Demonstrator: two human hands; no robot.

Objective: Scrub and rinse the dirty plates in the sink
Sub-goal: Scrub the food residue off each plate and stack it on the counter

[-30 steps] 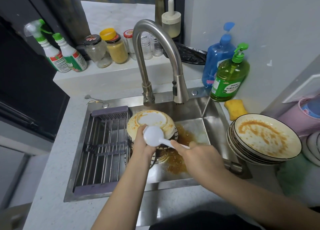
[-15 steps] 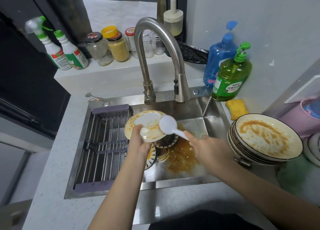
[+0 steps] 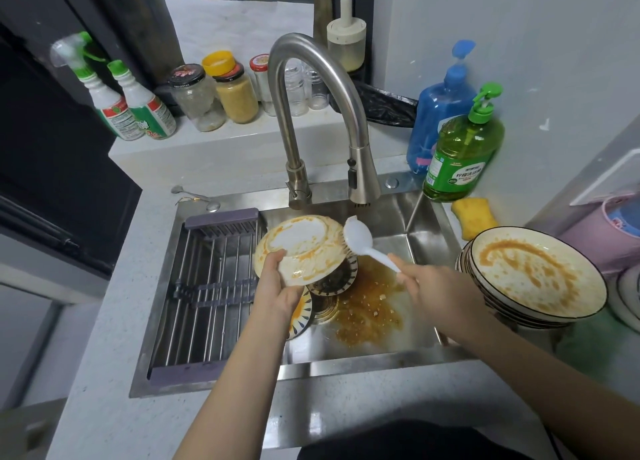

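Speckled grey stone worktop [image 3: 104,373], carrying all below.
Rectangular stainless-steel sink [image 3: 426,217], floor smeared with orange-brown sauce; slatted metal drying rack [image 3: 207,286] across its left half.
Curved brushed-steel tap [image 3: 311,89] at the sink's back edge.
Stack of dirty cream plates with dark rims [image 3: 536,272], on the worktop right of the sink, top one sauce-streaked.
Sauce-stained cream plate [image 3: 301,248], tilted above the sink's middle, over patterned dishes.
Left hand [image 3: 277,286]: fingers curled round that plate's near rim.
Right hand [image 3: 436,286]: fingers pinching a white plastic spoon-shaped scraper [image 3: 360,240], its head touching the plate's right edge.
Yellow sponge [image 3: 476,217], beside the stack.
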